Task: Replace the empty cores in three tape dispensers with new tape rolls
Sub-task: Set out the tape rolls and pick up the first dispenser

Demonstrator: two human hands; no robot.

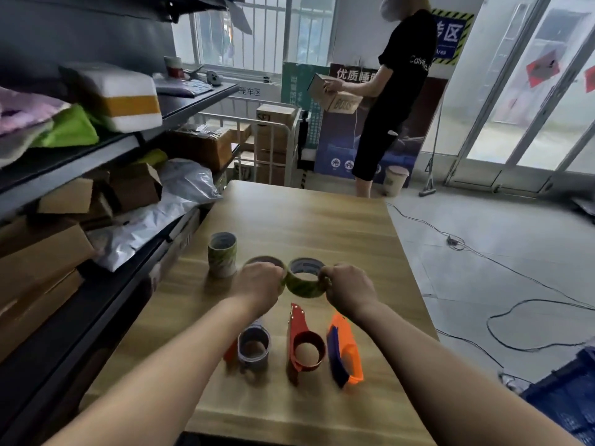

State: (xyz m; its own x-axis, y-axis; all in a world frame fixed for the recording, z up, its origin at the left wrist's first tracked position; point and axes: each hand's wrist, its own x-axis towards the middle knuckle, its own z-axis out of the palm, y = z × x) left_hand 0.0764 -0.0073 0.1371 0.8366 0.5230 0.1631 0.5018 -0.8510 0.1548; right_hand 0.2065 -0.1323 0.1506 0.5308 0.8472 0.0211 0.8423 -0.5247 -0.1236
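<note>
On the wooden table (pixel 322 220) my left hand (pixel 259 283) grips a tape roll (pixel 262 261), mostly hidden behind my fingers. My right hand (pixel 349 289) pinches the right rim of a second, yellowish tape roll (pixel 302 278). The two rolls touch side by side. A stack of empty cores (pixel 222 254) stands upright to their left. Nearer to me lie three dispensers in a row: one with a grey core (pixel 253 347) under my left forearm, a red one (pixel 304 344) with an empty hub, and an orange and blue one (pixel 344 352).
Dark shelves (pixel 96 156) packed with cardboard boxes and plastic bags run along the table's left side. A person in black holds a box (pixel 333 93) beyond the far end. Cables (pixel 515 284) trail over the floor to the right, and a blue crate (pixel 570 391) stands at the lower right.
</note>
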